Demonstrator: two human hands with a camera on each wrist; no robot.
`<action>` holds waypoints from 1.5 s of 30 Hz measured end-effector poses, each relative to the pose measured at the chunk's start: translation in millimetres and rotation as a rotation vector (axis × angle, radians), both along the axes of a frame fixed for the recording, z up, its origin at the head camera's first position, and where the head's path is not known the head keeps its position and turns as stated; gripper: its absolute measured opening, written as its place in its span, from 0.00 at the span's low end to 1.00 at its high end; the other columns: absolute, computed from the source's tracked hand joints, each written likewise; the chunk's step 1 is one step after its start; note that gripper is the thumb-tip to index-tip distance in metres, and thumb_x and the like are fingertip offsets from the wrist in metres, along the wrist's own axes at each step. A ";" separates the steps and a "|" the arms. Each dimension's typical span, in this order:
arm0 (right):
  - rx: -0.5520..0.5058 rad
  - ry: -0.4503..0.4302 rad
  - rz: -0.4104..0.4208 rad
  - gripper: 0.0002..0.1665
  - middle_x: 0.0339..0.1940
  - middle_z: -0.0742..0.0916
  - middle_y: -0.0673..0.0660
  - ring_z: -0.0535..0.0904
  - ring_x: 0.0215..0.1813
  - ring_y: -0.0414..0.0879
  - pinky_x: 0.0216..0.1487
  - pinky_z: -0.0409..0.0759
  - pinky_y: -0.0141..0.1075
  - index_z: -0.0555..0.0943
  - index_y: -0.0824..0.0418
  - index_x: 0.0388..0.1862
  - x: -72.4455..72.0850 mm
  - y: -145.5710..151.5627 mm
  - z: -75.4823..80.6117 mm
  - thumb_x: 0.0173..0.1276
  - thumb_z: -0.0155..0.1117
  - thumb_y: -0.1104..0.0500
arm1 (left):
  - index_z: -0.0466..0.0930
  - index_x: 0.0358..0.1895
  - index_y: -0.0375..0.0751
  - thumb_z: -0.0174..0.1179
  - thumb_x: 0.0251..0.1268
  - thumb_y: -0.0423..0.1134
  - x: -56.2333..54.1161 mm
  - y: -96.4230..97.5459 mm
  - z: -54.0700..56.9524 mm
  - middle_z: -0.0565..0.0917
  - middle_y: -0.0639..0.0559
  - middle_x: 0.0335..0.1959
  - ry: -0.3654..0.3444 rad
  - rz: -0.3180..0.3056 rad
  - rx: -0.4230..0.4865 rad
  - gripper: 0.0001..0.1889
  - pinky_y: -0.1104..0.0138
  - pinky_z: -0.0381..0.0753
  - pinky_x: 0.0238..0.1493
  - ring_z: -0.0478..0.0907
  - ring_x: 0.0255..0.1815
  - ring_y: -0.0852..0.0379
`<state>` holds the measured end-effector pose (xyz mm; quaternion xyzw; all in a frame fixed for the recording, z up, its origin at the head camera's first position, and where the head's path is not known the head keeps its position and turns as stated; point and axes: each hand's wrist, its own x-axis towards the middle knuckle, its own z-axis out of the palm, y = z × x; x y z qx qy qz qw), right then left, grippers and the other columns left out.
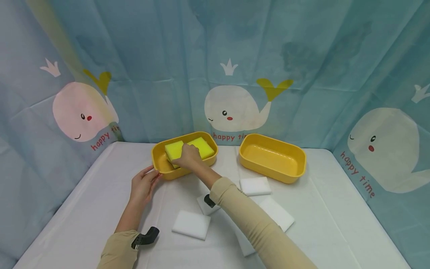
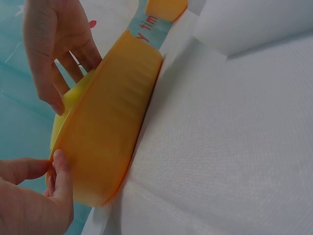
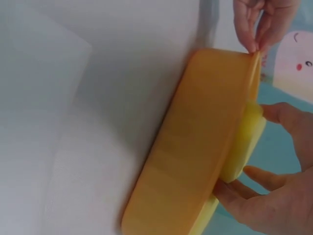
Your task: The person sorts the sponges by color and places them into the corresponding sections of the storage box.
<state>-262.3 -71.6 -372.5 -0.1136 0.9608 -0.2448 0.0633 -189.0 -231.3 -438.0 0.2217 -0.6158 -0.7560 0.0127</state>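
Note:
My right hand (image 1: 190, 157) reaches into the left yellow tray (image 1: 158, 149) and grips a yellow sponge (image 1: 174, 150) between thumb and fingers. A second yellow sponge (image 1: 202, 148) lies in the tray's right part, just beyond that hand. In the right wrist view the held sponge (image 3: 243, 142) stands partly above the tray's rim. At the tray's near left corner, my left hand (image 1: 144, 185) pinches the rim; the left wrist view shows thumb and fingers (image 2: 61, 169) on either side of the wall.
To the right stands another yellow tray (image 1: 272, 158) with nothing in it. Several white sponge blocks, among them one at the front (image 1: 191, 224) and one near the right tray (image 1: 255, 186), lie on the white table (image 1: 322, 224). A blue whale-print curtain (image 1: 161, 104) hangs behind.

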 end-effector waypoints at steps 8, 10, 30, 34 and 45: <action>0.010 -0.013 -0.009 0.37 0.56 0.85 0.57 0.79 0.57 0.50 0.63 0.82 0.40 0.76 0.63 0.69 -2.5 -0.7 -3.3 0.70 0.74 0.44 | 0.57 0.84 0.38 0.53 0.83 0.34 0.0 1.1 0.2 0.65 0.38 0.78 -0.001 0.005 -0.022 0.31 0.69 0.78 0.67 0.81 0.60 0.60; 0.025 -0.014 -0.009 0.38 0.58 0.86 0.57 0.80 0.59 0.50 0.64 0.82 0.39 0.76 0.64 0.70 -3.3 -1.4 -3.4 0.70 0.74 0.44 | 0.57 0.84 0.38 0.53 0.83 0.34 -0.1 1.2 0.6 0.65 0.38 0.78 -0.002 0.008 -0.018 0.32 0.69 0.78 0.67 0.81 0.60 0.61; 0.003 0.025 -0.036 0.33 0.58 0.85 0.60 0.81 0.60 0.52 0.63 0.83 0.40 0.77 0.66 0.68 -9.9 4.2 -8.7 0.74 0.72 0.47 | 0.56 0.84 0.38 0.53 0.83 0.34 1.2 2.0 2.9 0.66 0.37 0.78 0.000 0.010 -0.016 0.32 0.71 0.78 0.66 0.84 0.49 0.67; -0.011 0.029 -0.035 0.32 0.58 0.85 0.60 0.81 0.59 0.52 0.63 0.83 0.40 0.78 0.66 0.67 -10.5 5.3 -9.2 0.74 0.71 0.47 | 0.57 0.84 0.37 0.53 0.83 0.34 1.1 1.8 2.7 0.67 0.36 0.76 0.007 0.009 -0.021 0.32 0.72 0.80 0.65 0.84 0.47 0.68; -0.084 0.014 -0.021 0.37 0.67 0.83 0.60 0.79 0.68 0.52 0.72 0.79 0.42 0.74 0.65 0.75 -6.3 9.1 -7.5 0.75 0.70 0.49 | 0.57 0.84 0.38 0.53 0.82 0.33 -0.2 1.7 1.9 0.68 0.37 0.76 -0.005 0.018 -0.017 0.32 0.71 0.80 0.65 0.84 0.48 0.68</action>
